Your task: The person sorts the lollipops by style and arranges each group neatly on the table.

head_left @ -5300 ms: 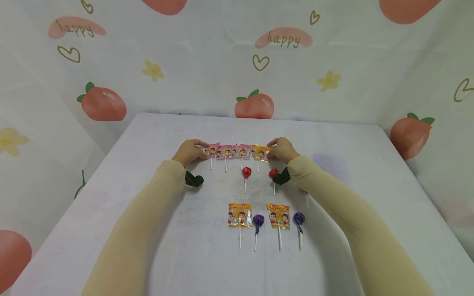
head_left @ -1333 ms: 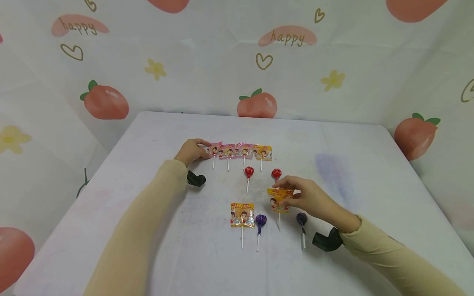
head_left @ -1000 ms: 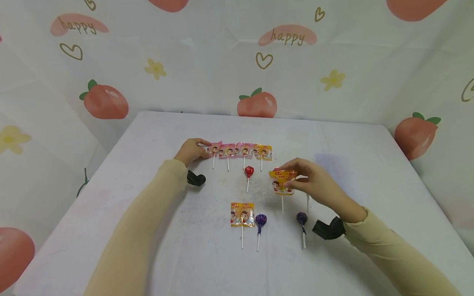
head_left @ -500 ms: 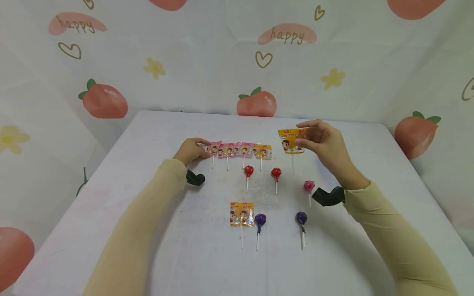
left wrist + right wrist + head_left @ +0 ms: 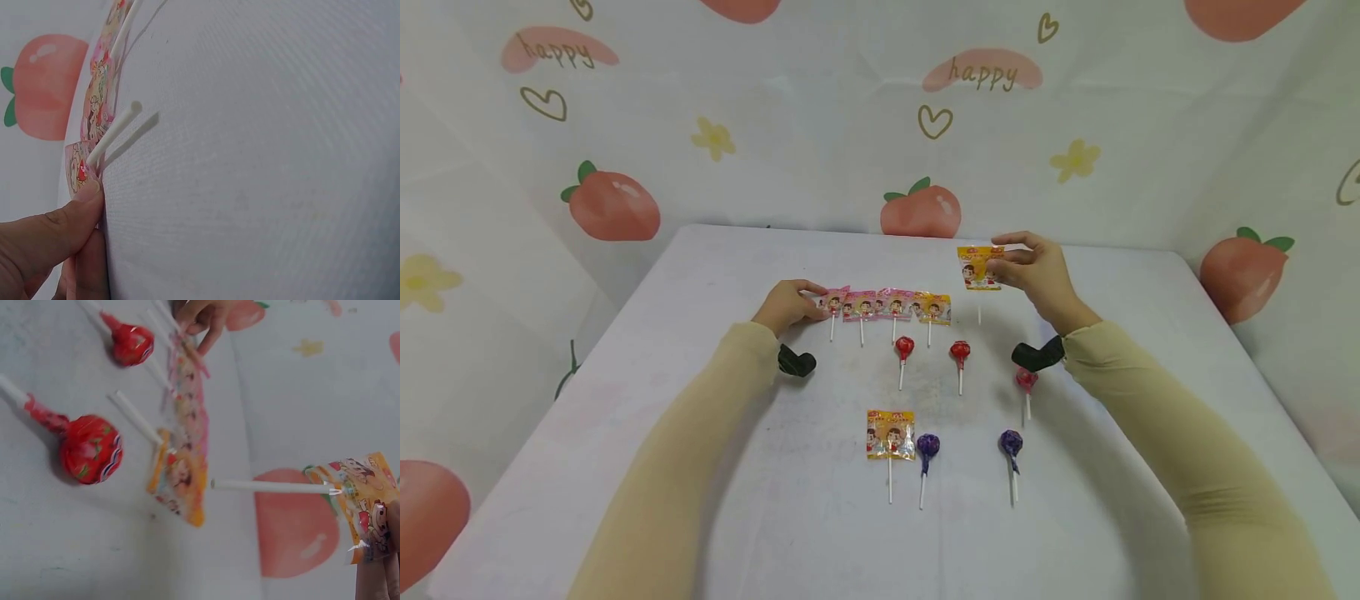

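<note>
In my right hand (image 5: 1040,277) I pinch an orange-wrapped lollipop (image 5: 976,268) by the right side of its wrapper. It hangs above the back of the table, stick down, right of a row of wrapped lollipops. My left hand (image 5: 790,307) pinches the pink-wrapped lollipop (image 5: 833,302) at the row's left end; the left wrist view shows the thumb on its wrapper. Two more pink-wrapped lollipops (image 5: 860,306) and an orange-wrapped one (image 5: 933,308) continue that row, edges overlapping. In the right wrist view the held lollipop's white stick (image 5: 275,486) points toward the row.
Two red ball lollipops (image 5: 905,347) lie in front of the row. A pinkish-red one (image 5: 1026,380) sits under the right wrist's black strap piece (image 5: 1037,355). Nearer are an orange-wrapped lollipop (image 5: 891,435) and two purple ball lollipops (image 5: 928,447). A printed cloth stands behind the table.
My right hand left the row's right end, picked up an orange-wrapped lollipop from the front, and carried it back over the table, lately a little left. My left hand stayed put.
</note>
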Motion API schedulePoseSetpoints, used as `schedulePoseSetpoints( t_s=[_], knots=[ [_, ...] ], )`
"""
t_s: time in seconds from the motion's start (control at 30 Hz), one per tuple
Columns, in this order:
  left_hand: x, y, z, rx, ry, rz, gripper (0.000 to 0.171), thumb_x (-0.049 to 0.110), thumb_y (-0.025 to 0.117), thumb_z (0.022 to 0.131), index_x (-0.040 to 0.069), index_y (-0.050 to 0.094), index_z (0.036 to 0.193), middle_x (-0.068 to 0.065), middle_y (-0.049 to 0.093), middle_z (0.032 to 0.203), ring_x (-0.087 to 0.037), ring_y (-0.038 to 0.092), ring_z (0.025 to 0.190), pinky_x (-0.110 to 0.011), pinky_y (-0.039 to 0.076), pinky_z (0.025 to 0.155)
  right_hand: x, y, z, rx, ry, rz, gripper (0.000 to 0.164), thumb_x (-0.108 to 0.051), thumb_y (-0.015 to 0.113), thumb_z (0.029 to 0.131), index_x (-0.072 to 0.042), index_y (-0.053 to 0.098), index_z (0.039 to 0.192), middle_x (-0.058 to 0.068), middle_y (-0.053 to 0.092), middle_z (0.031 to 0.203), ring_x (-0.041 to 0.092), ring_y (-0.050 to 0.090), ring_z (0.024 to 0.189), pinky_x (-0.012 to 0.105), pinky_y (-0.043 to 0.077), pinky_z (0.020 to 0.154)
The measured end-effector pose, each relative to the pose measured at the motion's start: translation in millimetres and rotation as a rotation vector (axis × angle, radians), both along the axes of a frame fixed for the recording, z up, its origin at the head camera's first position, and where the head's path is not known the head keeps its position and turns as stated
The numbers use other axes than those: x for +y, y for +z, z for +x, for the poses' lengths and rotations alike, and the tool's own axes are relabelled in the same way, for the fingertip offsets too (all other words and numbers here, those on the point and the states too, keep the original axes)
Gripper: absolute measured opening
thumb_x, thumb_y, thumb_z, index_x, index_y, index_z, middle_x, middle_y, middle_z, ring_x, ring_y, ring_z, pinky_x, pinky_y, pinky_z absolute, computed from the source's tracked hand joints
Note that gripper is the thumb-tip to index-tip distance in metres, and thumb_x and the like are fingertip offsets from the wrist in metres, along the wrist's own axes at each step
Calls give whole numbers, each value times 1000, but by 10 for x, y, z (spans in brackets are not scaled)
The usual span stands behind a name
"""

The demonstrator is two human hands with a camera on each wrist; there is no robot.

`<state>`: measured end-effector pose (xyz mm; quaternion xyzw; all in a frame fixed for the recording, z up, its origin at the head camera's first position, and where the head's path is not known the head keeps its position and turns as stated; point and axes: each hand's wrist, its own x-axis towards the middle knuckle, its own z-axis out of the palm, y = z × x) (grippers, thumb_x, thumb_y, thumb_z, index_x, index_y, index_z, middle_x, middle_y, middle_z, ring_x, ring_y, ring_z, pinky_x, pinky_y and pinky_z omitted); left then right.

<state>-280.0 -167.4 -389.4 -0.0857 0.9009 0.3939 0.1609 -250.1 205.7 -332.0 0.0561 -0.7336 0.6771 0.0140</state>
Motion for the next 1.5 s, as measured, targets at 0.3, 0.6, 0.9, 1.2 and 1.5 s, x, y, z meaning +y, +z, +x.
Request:
schedulePoseSetpoints(
  t_s=[0.3, 0.6, 0.9, 1.2, 1.5],
  knots=[
    [11, 8, -4, -8, -3, -16, 51, 19, 78, 82, 19, 61, 130, -7, 57, 100, -20, 46, 89, -33, 37, 82, 17, -222, -185, -347, 40, 21, 49, -4, 63, 92, 3, 45, 137, 2, 64, 101, 6, 63, 82, 18, 54, 74],
    [14, 13, 10, -17, 13, -8, 50, 17, 77, 82, 19, 61, 130, -7, 55, 98, -20, 46, 87, -31, 37, 79, 25, -461, -280, -436, 121, 192, 47, 0, 59, 94, 9, 44, 138, -5, 61, 83, 2, 61, 71, 18, 53, 70],
    [16, 13, 9, -13, 12, 2, 51, 18, 78, 82, 19, 61, 130, -6, 54, 97, -20, 45, 87, -31, 36, 78, -10, -543, -277, -412, 94, 290, 43, 0, 60, 93, 12, 48, 132, -2, 63, 83, 0, 60, 69, 15, 51, 66],
    [20, 25, 20, -11, 10, 2, 50, 18, 77, 83, 19, 61, 130, -7, 54, 100, -21, 45, 88, -32, 37, 80, -56, -541, -278, -404, 64, 380, 41, -2, 65, 91, 11, 53, 127, 4, 61, 83, 4, 64, 64, 21, 55, 65],
    [21, 31, 24, -2, 2, -9, 51, 18, 77, 83, 18, 61, 131, -8, 55, 100, -21, 45, 89, -33, 37, 83, -52, -511, -282, -363, 46, 613, 34, -12, 71, 89, 3, 61, 117, 3, 63, 85, 8, 54, 70, 20, 45, 63]
  ],
)
